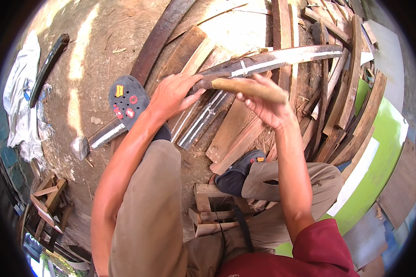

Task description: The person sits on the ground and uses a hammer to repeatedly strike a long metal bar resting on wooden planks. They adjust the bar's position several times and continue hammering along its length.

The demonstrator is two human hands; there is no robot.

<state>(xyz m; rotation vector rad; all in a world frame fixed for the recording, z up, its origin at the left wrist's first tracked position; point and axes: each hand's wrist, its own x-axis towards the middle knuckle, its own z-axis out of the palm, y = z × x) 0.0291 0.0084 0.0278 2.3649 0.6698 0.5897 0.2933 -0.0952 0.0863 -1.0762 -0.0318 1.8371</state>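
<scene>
Head view took in, nearest, a dark red sleeve [321, 247] and the brown trousers [148, 207] of a person crouched low, with a small wooden frame [210, 228] between the legs. A dark clog [128, 102] with colourful charms showed past the left knee, and its mate [239, 170] sat farther right.

Beyond the knees, the left hand [168, 96] held a dark end piece [203, 83] between thumb and fingers. From there a tan wooden handle [249, 88] reached across to the right hand [275, 108], over the scattered wood. Its long axis ran nearly left to right across the body, the slimmer end toward the left hand, the thicker butt slightly nearer the person. The right hand was half curled about that butt; blur made it hard to tell whether it gripped firmly.

Just behind lay a curved dark beam [286, 58] with a white stripe, pointing off to the right. Loose planks [235, 127] spread below it, stacked boards [363, 92] stood farther right beside a green panel [386, 154], and another dark curved timber [158, 42] stretched toward the top edge.
</scene>
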